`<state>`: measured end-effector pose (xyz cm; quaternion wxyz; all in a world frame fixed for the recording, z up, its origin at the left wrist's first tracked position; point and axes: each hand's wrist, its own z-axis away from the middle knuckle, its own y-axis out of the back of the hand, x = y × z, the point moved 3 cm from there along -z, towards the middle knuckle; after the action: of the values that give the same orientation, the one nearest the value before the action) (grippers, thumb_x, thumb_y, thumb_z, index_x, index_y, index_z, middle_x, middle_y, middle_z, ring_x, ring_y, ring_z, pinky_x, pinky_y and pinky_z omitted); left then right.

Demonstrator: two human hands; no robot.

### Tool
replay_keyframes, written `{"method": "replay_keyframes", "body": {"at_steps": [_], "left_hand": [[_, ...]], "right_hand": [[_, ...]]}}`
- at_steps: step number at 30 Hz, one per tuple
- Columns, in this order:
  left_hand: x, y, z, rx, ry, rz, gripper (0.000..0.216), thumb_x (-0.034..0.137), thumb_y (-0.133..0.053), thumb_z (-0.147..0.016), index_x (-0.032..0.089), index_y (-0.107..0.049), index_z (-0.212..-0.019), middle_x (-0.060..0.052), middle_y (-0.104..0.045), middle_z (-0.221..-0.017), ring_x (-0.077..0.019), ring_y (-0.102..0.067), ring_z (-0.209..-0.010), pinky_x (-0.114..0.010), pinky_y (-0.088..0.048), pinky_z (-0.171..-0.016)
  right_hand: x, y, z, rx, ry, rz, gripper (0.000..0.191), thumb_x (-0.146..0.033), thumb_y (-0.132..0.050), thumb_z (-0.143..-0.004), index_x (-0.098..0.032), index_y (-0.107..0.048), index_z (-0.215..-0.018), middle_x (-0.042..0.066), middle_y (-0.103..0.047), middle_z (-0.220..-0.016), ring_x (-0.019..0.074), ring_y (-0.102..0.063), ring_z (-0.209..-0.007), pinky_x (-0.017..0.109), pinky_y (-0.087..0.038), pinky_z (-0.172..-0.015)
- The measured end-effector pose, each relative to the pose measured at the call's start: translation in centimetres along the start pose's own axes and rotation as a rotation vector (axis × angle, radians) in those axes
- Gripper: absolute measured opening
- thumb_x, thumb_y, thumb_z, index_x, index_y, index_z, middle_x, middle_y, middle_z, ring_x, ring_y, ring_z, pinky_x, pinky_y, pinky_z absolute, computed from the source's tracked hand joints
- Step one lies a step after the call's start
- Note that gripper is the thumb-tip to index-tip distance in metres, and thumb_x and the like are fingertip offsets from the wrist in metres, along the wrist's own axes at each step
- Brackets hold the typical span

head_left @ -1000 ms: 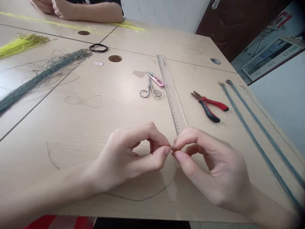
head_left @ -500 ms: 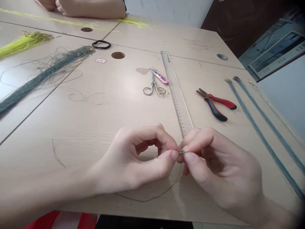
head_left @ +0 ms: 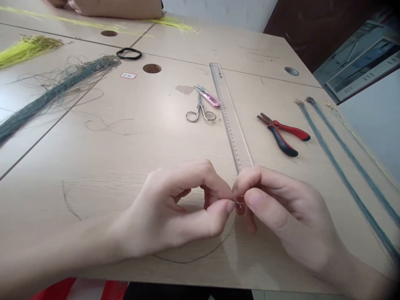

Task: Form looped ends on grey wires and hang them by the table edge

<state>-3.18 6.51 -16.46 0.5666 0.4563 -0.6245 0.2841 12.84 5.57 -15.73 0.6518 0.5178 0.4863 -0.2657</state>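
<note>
My left hand [head_left: 184, 212] is closed in a pinch, its thumb and forefinger gripping a thin dark cord [head_left: 200, 258]. The cord hangs below the fingertips and curves left over the table. A tiny bluish-green knot or end pokes out at the pinch. Close against it, my right hand [head_left: 284, 216] has its thumb and fingers bent round fine strands that run from the left fingertips to behind its thumb. What lies under that thumb is partly hidden. Just beyond the hands is a clear ruler [head_left: 229, 116].
Scissors [head_left: 199, 109] and pink thread snips [head_left: 208, 96] lie left of the ruler, red-and-black pliers [head_left: 284, 135] right. Teal cord bundles [head_left: 340, 166] run along the right side. Another teal bundle [head_left: 59, 91] and yellow cords [head_left: 28, 50] lie left. A person's forearm [head_left: 121, 8] rests at the back.
My right thumb has drawn back slightly from the left fingertips, opening a small gap where strands show. My left hand keeps its pinch. The view has shifted a little.
</note>
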Motion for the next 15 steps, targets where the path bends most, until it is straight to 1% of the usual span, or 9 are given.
{"method": "replay_keyframes", "body": {"at_steps": [4, 6, 7, 9, 11, 13, 15], "left_hand": [[0.03, -0.08, -0.29, -0.014, -0.003, -0.011, 0.011, 0.010, -0.058, -0.077, 0.019, -0.059, -0.070, 0.003, -0.057, -0.062, -0.0080, -0.053, -0.056, -0.020, -0.044, -0.053], [0.13, -0.09, -0.39, -0.005, -0.004, -0.022, 0.012, 0.010, -0.058, -0.077, 0.019, -0.058, -0.069, 0.004, -0.056, -0.060, -0.0070, -0.053, -0.055, -0.018, -0.043, -0.052], [0.19, -0.08, -0.39, 0.005, -0.006, -0.030, 0.012, 0.010, -0.058, -0.077, 0.019, -0.058, -0.068, 0.005, -0.056, -0.060, -0.0066, -0.053, -0.054, -0.018, -0.043, -0.051], [0.25, -0.03, -0.28, 0.033, 0.001, -0.048, 0.013, 0.011, -0.058, -0.077, 0.020, -0.058, -0.067, 0.005, -0.056, -0.060, -0.0064, -0.053, -0.054, -0.018, -0.042, -0.050], [0.23, 0.04, -0.05, 0.056, 0.014, -0.055, 0.013, 0.013, -0.058, -0.077, 0.021, -0.059, -0.067, 0.005, -0.056, -0.060, -0.0067, -0.052, -0.054, -0.019, -0.040, -0.049], [0.13, 0.08, 0.16, 0.063, 0.030, -0.042, 0.013, 0.015, -0.059, -0.077, 0.021, -0.059, -0.066, 0.005, -0.055, -0.060, -0.0072, -0.052, -0.054, -0.019, -0.040, -0.049], [0.00, 0.01, 0.20, 0.045, 0.046, -0.002, 0.012, 0.014, -0.059, -0.077, 0.022, -0.059, -0.067, 0.005, -0.055, -0.061, -0.0074, -0.052, -0.056, -0.019, -0.041, -0.050]], "right_hand": [[-0.08, -0.07, 0.18, 0.015, 0.039, 0.033, 0.019, -0.030, -0.050, -0.088, -0.023, -0.051, -0.070, -0.002, -0.048, -0.057, 0.0091, -0.048, -0.046, 0.020, -0.040, -0.037], [-0.08, -0.14, 0.42, 0.055, 0.066, 0.030, 0.007, -0.026, -0.051, -0.087, -0.025, -0.053, -0.081, -0.002, -0.051, -0.064, 0.0087, -0.050, -0.047, 0.020, -0.040, -0.037], [-0.11, -0.16, 0.55, 0.085, 0.092, 0.031, 0.003, -0.024, -0.052, -0.086, -0.026, -0.053, -0.089, -0.001, -0.053, -0.069, 0.0095, -0.052, -0.051, 0.021, -0.043, -0.039], [-0.28, -0.19, 0.74, 0.144, 0.170, 0.057, 0.020, -0.020, -0.055, -0.082, -0.026, -0.050, -0.100, 0.001, -0.056, -0.082, 0.0132, -0.057, -0.064, 0.024, -0.047, -0.047], [-0.57, -0.28, 0.81, 0.154, 0.260, 0.121, 0.022, -0.015, -0.055, -0.079, -0.025, -0.052, -0.099, 0.003, -0.057, -0.086, 0.0161, -0.057, -0.075, 0.028, -0.049, -0.054], [-0.81, -0.36, 0.75, 0.124, 0.307, 0.172, 0.019, -0.009, -0.052, -0.080, -0.024, -0.054, -0.091, 0.002, -0.058, -0.080, 0.0154, -0.057, -0.073, 0.029, -0.048, -0.055], [-0.90, -0.31, 0.68, 0.106, 0.299, 0.161, 0.017, -0.007, -0.050, -0.081, -0.023, -0.055, -0.086, 0.001, -0.058, -0.076, 0.0136, -0.056, -0.070, 0.028, -0.047, -0.054]]}}
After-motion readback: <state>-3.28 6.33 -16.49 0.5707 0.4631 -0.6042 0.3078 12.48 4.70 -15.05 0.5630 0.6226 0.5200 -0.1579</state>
